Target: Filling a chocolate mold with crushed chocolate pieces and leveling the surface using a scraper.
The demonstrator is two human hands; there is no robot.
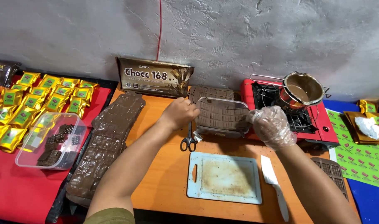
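My left hand (180, 112) is bare and grips the left rim of a clear plastic mould (221, 111) filled with brown chocolate, tilted up off the orange table (164, 182). My right hand (271, 125), in a thin clear glove, holds the mould's right edge. The mould stands over a second, similar tray against the wall. Scissors (189, 140) lie just below my left hand. A pale blue cutting board (224, 177) with brown smears lies nearer to me, and a white-bladed knife (274, 186) lies to its right.
A red portable stove (326, 128) carries a metal pot of melted chocolate (302, 91). Stacked brown moulds (106, 141) lie at left beside a clear box of chocolate pieces (52, 141) and several gold packets (31, 99) on red cloth. A large chocolate package (154, 77) leans on the wall.
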